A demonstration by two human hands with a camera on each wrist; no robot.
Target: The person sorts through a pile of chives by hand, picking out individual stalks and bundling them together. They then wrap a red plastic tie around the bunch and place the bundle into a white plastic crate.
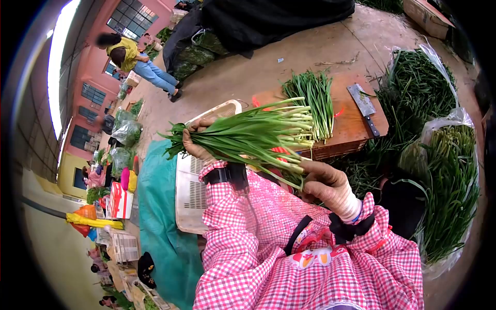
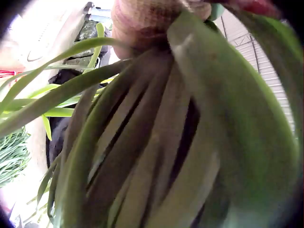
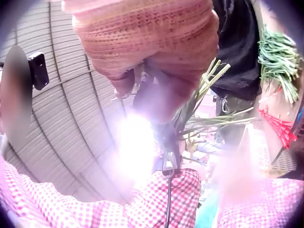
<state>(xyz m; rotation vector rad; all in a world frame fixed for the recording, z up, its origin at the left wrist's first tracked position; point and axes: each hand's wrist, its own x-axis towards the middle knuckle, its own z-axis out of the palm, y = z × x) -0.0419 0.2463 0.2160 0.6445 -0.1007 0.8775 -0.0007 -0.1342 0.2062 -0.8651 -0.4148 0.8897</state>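
A bunch of garlic chives (image 1: 248, 124), with long flat leaves and pale stem ends, is held up in front of the body. My left hand (image 1: 195, 143) grips its leafy end; close leaves (image 2: 142, 142) fill most of the left wrist view. At the pale stem ends, my right hand (image 1: 326, 182) has thumb and fingers curled together on a lower stalk. The right wrist view shows the curled right hand (image 3: 147, 42) with thin stalks (image 3: 211, 78) beyond it. A second bunch of chives (image 1: 312, 103) lies on a wooden board (image 1: 354, 132), beside a cleaver (image 1: 361, 102).
Large plastic bags of greens (image 1: 447, 165) stand at the right. A pale plastic crate (image 1: 191, 206) and a green sheet (image 1: 168, 206) are at the left. Red ties (image 3: 280, 128) lie near the board. A person (image 1: 134, 59) stands farther off, near a black cover (image 1: 268, 23).
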